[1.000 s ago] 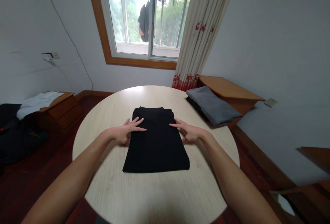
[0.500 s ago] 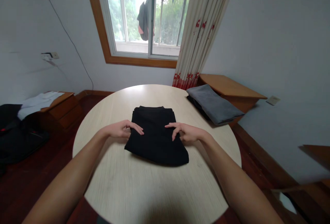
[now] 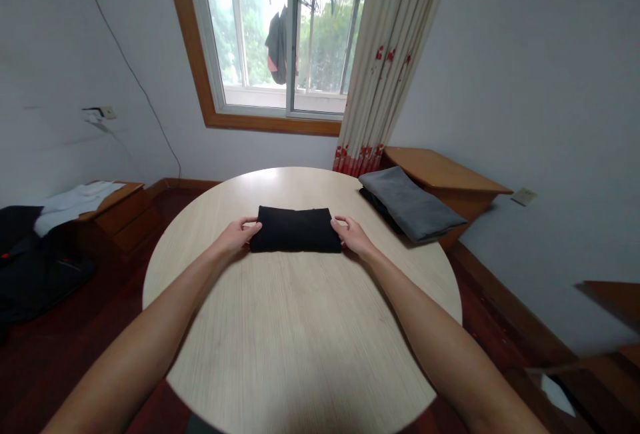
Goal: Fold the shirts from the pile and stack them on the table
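A black garment [image 3: 296, 230], folded into a flat, wide rectangle, lies on the round light-wood table [image 3: 295, 327]. At its left end my left hand [image 3: 238, 234] grips the edge, thumb on top and fingers at the side and underneath. My right hand [image 3: 353, 234] pinches the right end in the same way. What kind of garment it is cannot be made out.
Folded grey and black cloths [image 3: 410, 204] lie at the table's right rim. Behind them stands a wooden cabinet [image 3: 445, 171]. A curtain [image 3: 385, 74] hangs beside the window. Low at left, a wooden cabinet [image 3: 125, 217] bears white papers or cloth.
The garment's near part has been folded away from me, so it is now a shorter rectangle. My hands have moved from lying over it to gripping its two ends.
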Demonstrator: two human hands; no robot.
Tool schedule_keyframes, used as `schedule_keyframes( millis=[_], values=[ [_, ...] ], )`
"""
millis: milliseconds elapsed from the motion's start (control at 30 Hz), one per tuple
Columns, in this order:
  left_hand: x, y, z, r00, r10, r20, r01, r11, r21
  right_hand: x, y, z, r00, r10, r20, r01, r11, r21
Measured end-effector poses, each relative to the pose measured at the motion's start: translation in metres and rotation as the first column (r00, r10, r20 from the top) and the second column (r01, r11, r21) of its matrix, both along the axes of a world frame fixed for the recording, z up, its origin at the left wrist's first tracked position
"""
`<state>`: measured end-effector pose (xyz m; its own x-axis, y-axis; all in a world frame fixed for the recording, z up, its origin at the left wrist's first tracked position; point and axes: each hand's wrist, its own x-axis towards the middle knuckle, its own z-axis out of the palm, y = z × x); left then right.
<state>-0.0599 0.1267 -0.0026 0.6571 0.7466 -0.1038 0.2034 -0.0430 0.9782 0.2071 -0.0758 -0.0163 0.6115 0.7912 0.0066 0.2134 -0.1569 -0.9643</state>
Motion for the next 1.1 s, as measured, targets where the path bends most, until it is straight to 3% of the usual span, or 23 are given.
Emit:
schedule_keyframes(
  millis=[167, 433, 533, 633, 700, 733, 800, 867, 933, 1000, 1100],
  values=[
    [-0.01, -0.004, 0.01, 0.986, -0.159, -0.05, 0.159, 0.987, -0.011, 0.002, -0.006, -0.005, 0.971, 0.143, 0.191, -0.153, 0.987, 0.04],
    [-0.012, -0.012, 0.023, 0.974, -0.163, -0.159, 0.168, 0.986, 0.021, -0.002, 0.0, 0.0, 0.965, -0.029, 0.261, -0.001, 0.994, 0.113],
    [-0.018, -0.013, 0.026, 0.94, -0.24, -0.244, 0.241, 0.97, -0.027, -0.002, -0.011, 0.011, 0.969, 0.049, 0.243, -0.038, 0.998, -0.05],
    [-0.022, -0.016, 0.036, 0.858, -0.322, -0.399, 0.325, 0.944, -0.064, -0.003, -0.023, 0.024, 0.942, 0.178, 0.284, -0.085, 0.947, -0.31],
    [-0.02, -0.023, 0.046, 0.829, -0.196, -0.524, 0.293, 0.95, 0.108, -0.008, -0.027, 0.034, 0.88, 0.162, 0.447, 0.015, 0.93, -0.367],
    [-0.017, -0.029, 0.05, 0.837, -0.069, -0.543, 0.252, 0.929, 0.271, -0.014, -0.027, 0.038, 0.817, 0.127, 0.563, 0.081, 0.941, -0.328],
    [-0.005, -0.044, 0.053, 0.889, 0.148, -0.433, 0.166, 0.777, 0.608, -0.03, -0.021, 0.042, 0.644, 0.072, 0.762, 0.109, 0.977, -0.184],
    [0.012, -0.06, 0.046, 0.946, 0.124, -0.298, 0.17, 0.592, 0.787, -0.048, -0.009, 0.04, 0.502, 0.137, 0.854, -0.037, 0.99, -0.137],
    [0.027, -0.072, 0.03, 0.94, -0.022, -0.342, 0.309, 0.482, 0.82, -0.062, 0.004, 0.032, 0.426, 0.289, 0.857, -0.169, 0.956, -0.239],
    [0.038, -0.077, 0.012, 0.89, -0.053, -0.452, 0.426, 0.446, 0.787, -0.068, 0.013, 0.022, 0.415, 0.41, 0.812, -0.189, 0.912, -0.364],
    [0.043, -0.071, -0.005, 0.832, 0.015, -0.555, 0.484, 0.47, 0.738, -0.062, 0.019, 0.012, 0.476, 0.461, 0.749, -0.112, 0.876, -0.468]
  ],
)
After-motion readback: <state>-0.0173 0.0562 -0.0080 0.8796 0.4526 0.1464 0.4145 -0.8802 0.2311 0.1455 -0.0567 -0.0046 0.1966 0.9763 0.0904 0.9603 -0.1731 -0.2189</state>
